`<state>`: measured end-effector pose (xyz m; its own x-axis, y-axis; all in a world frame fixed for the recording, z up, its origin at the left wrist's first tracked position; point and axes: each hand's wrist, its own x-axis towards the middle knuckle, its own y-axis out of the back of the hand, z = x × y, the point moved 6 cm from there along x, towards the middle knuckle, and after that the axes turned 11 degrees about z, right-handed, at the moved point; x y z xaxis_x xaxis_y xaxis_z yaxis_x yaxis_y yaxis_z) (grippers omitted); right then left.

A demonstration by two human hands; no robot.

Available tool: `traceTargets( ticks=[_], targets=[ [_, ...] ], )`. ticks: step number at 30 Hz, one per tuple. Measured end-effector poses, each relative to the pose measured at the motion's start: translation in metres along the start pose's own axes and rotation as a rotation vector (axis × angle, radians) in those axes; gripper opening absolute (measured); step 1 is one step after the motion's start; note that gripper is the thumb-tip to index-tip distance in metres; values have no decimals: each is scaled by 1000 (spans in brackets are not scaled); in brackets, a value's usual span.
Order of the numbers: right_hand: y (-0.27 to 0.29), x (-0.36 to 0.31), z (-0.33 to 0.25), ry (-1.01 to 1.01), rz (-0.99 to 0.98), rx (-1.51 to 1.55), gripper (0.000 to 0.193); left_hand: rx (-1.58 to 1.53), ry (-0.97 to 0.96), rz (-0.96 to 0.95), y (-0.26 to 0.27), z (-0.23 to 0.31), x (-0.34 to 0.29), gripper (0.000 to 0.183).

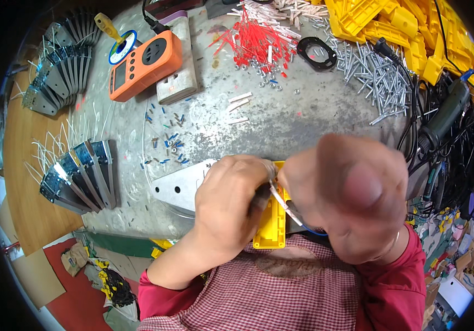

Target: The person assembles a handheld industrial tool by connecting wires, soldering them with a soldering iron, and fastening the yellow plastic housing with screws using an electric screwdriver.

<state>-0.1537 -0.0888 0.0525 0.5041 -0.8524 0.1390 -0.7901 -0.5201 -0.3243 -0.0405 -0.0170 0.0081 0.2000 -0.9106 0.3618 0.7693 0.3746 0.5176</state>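
Observation:
In front of my body lies a narrow yellow plastic housing [273, 223], its hollow side up. My left hand [228, 198] is curled over its far part, fingertips closed on a thin wire with a white sleeve [285, 207]. From there the wire slants toward my right hand, and a blue wire [314, 229] shows beneath that hand. My right hand [353, 198] is raised close to the camera, blurred, with its fingers bent in; whatever it grips is hidden. Left of the housing, a flat grey metal plate [179, 188] with two dark holes lies partly under my left hand.
Metal plates with white wires [80, 176] stand at left. An orange meter [146, 65] lies beside a power strip [179, 83]. Behind are small blue-ended terminals [173, 144], red parts [253, 41], screws [377, 77] and yellow housings [380, 25]. Black cables and a dark tool [446, 113] fill the right.

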Motion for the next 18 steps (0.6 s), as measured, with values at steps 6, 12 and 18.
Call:
traceTargets(
  ticks=[6,12,18],
  targets=[
    [-14,12,-7,149,-138,-74,39,-422,-241,125,49,48,32,44],
    [-3,6,22,154,-269,-8,28,-229,-284,675,19,69,41,22],
    [-2,-2,26,214,-344,-183,33,-91,-148,0,3,67,37,29]
  ],
)
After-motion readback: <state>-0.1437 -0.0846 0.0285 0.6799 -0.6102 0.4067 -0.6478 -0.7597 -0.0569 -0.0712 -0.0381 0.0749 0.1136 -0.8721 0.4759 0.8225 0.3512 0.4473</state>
